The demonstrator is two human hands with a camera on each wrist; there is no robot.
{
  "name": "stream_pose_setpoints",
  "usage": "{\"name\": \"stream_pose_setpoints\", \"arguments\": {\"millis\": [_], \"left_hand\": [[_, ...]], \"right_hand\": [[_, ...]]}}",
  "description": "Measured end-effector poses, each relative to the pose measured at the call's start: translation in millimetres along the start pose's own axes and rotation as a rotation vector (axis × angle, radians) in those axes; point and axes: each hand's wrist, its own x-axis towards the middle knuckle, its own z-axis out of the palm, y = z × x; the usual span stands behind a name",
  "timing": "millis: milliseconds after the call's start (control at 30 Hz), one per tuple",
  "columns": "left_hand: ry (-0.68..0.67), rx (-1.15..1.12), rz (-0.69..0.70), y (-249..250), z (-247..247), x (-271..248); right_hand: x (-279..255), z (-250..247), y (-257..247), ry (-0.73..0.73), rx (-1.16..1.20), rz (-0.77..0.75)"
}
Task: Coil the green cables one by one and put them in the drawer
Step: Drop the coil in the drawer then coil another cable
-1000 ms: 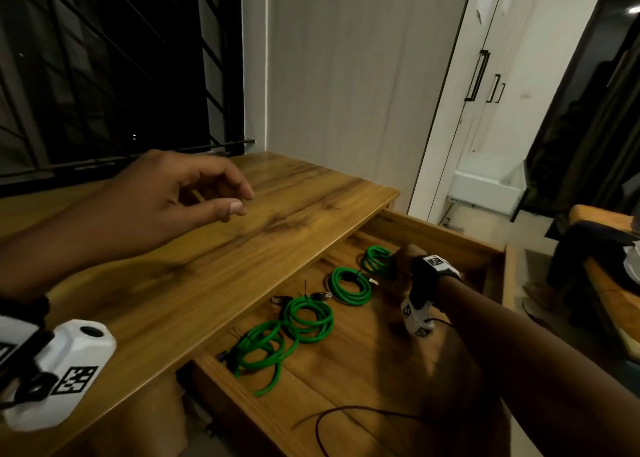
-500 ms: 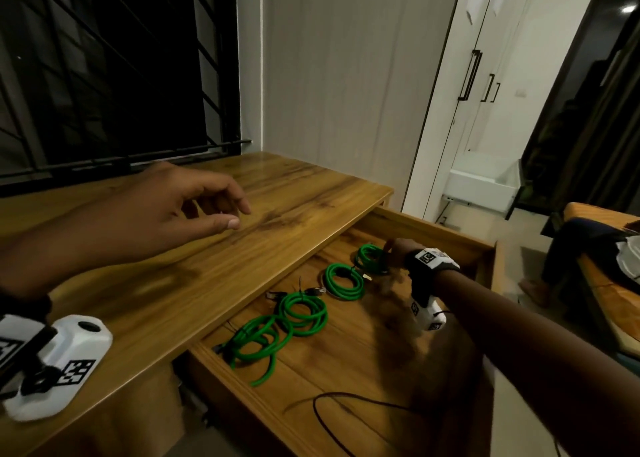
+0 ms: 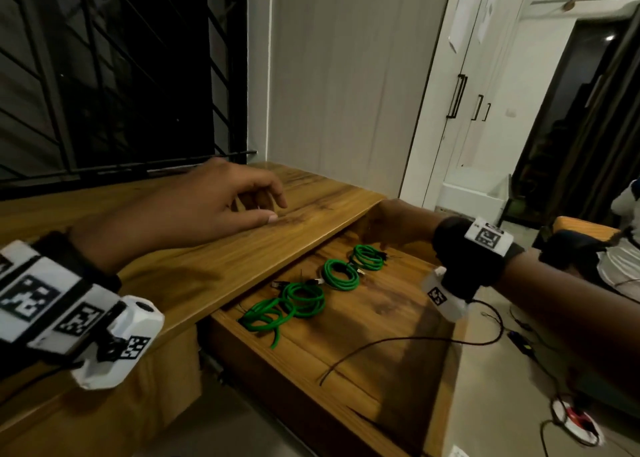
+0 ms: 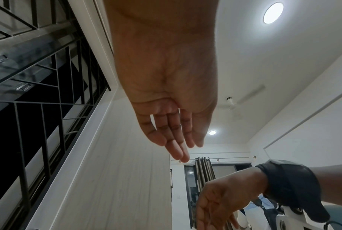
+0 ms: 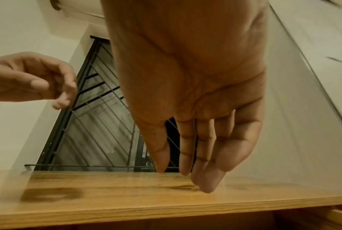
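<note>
Several coiled green cables lie in a row on the floor of the open wooden drawer (image 3: pixel 384 321); the farthest coil (image 3: pixel 367 256) is by the back corner and the nearest, looser coil (image 3: pixel 265 318) is by the front. My right hand (image 3: pixel 382 230) hovers just above the farthest coil at the desk's edge, holding nothing, with its fingers (image 5: pixel 195 155) straight in the right wrist view. My left hand (image 3: pixel 275 211) hangs over the desk top (image 3: pixel 207 269) with loosely curled fingers (image 4: pixel 176 140), empty.
A thin black wire (image 3: pixel 381 345) trails across the drawer's front part. A barred window (image 3: pixel 121 76) runs behind the desk. White wardrobes (image 3: pixel 467 110) stand to the right. More wires and a red-and-white item (image 3: pixel 575 418) lie on the floor.
My right hand has lifted off the farthest coil and risen toward the desk's edge, leaving the coil in the drawer. My left hand stays hovering over the desk top.
</note>
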Motion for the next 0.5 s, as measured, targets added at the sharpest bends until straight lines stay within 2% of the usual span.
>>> {"name": "stream_pose_setpoints", "arguments": {"millis": [167,300,400,500], "left_hand": [[-0.026,-0.008,0.0,-32,-7,13],[-0.07,-0.109,-0.048,-70,-13,27],[-0.151,-0.203,-0.108,-94,-9,32],[-0.234,-0.187,-0.151,-107,-8,35]], "right_hand": [[24,12,-38,-0.042,-0.107,-0.11],[60,12,-72,-0.149,-0.169,-0.154],[81,4,-94,-0.213,-0.086,-0.148],[96,-10,-111,-0.236,0.034,-0.094]]}}
